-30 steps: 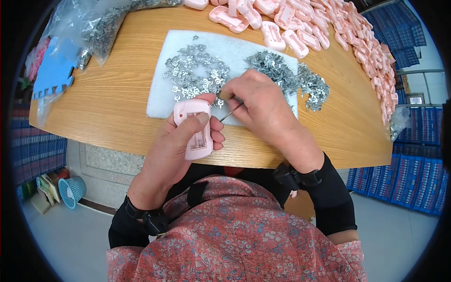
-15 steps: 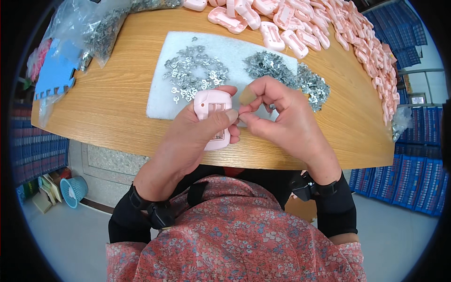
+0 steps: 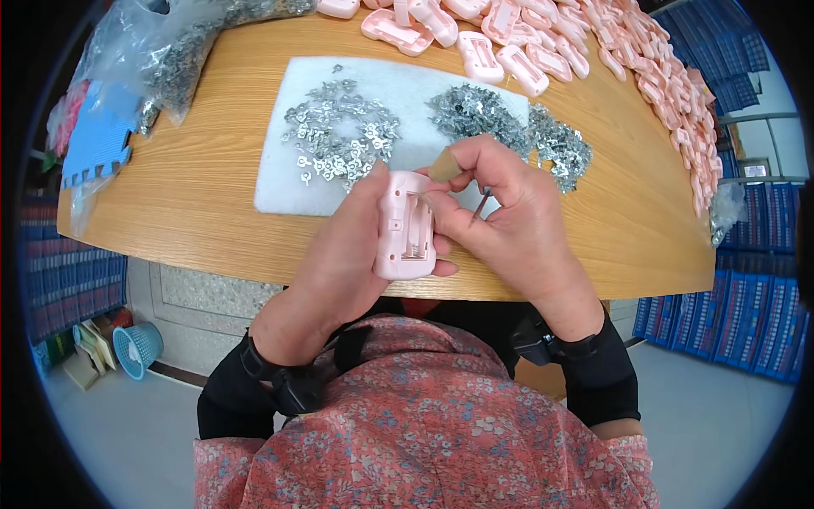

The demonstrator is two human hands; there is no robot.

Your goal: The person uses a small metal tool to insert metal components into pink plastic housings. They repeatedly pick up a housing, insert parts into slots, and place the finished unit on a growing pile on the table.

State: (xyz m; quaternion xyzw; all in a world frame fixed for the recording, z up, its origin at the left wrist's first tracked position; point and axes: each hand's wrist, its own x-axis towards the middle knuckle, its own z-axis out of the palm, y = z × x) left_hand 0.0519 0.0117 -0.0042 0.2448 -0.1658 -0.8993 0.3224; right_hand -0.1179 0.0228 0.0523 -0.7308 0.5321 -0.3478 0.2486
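Note:
My left hand (image 3: 335, 242) is closed around a pink plastic battery housing (image 3: 394, 239), its thumb along the left side. The open battery compartment faces up, and a coiled spring (image 3: 415, 250) shows at its near end. My right hand (image 3: 509, 212) is closed, with thumb and fingertips pressed at the compartment's far right edge. Whatever lies between those tips is hidden. A thin dark metal rod (image 3: 481, 205) sticks out between its curled fingers and the palm. A tan covering (image 3: 444, 166) wraps the index fingertip.
Beyond my hands, a white foam sheet (image 3: 275, 182) carries loose flat metal contacts (image 3: 343, 127) and a denser heap of metal pieces (image 3: 479, 119). Pink housings (image 3: 526, 68) pile along the far and right table edge. A clear bag of metal parts (image 3: 178, 68) lies far left, beside a blue foam mat (image 3: 97, 140).
The pink housing has shifted right and turned in my left hand, whose thumb has left the compartment. My right fingertips have come to the compartment's far end; the dark rod now shows.

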